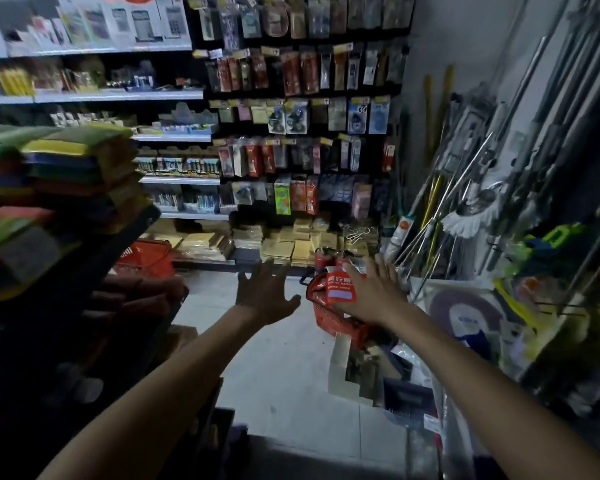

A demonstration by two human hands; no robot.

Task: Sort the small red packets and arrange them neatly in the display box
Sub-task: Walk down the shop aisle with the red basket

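Pinching red packet (340,289), long axis vertical, print toward camera: right hand (373,294); left hand (260,294) splayed wide.

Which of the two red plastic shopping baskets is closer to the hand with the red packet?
The red plastic basket directly below the right hand, which holds the small red packet; the other basket sits far to the left.

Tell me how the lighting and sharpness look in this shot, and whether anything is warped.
Head view: dim overall, lower-left shelving nearly black. Head view: the stacked cloths at left are blurred, the red packet in the right hand is sharper. Head view: shelf edges bow from the wide-angle lens.
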